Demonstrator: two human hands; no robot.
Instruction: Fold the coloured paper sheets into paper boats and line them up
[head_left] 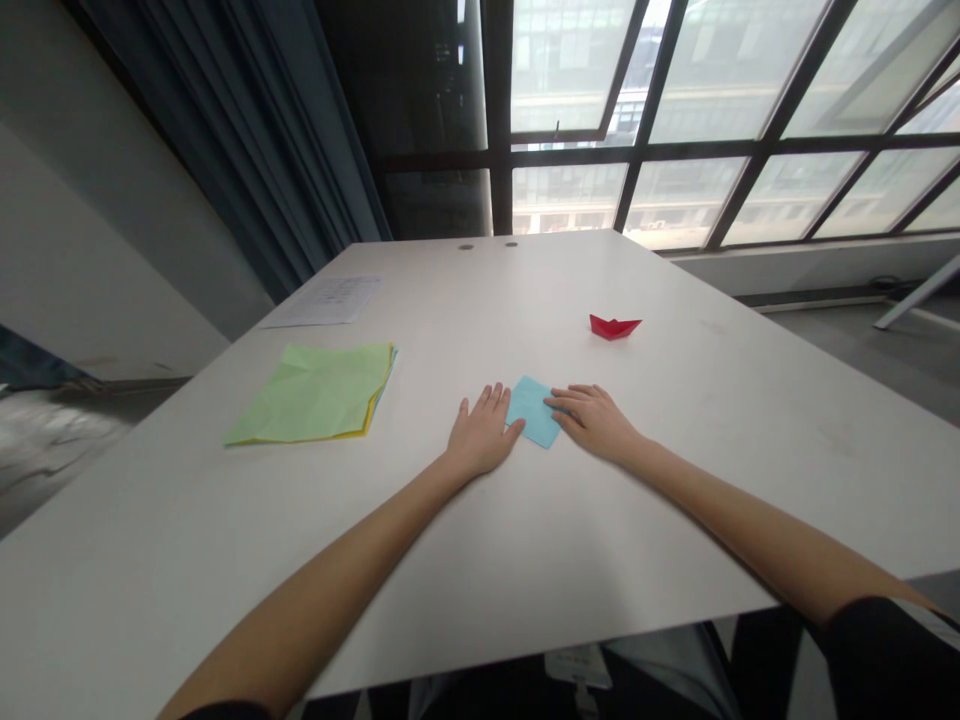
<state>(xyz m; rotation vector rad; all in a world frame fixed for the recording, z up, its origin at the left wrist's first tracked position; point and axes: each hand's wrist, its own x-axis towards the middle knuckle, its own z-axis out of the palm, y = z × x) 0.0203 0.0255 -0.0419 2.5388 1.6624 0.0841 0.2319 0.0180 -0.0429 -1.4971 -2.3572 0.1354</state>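
Observation:
A small light-blue paper square (534, 410), turned cornerwise, lies flat on the white table between my hands. My left hand (484, 432) rests palm down at its left side, fingers stretched out and the thumb reaching its lower left edge. From the right, my right hand (592, 418) lies low with its fingertips on the paper's right edge, fingers extended and slightly apart. Farther off to the right sits a red folded paper boat (614, 328), touched by neither hand.
On the left of the white table (450, 560) lies a stack of coloured paper (319, 392), green on top with yellow and blue below. Behind it is a printed white sheet (326, 301). A blue curtain (247, 130) and windows stand beyond the table's far edge.

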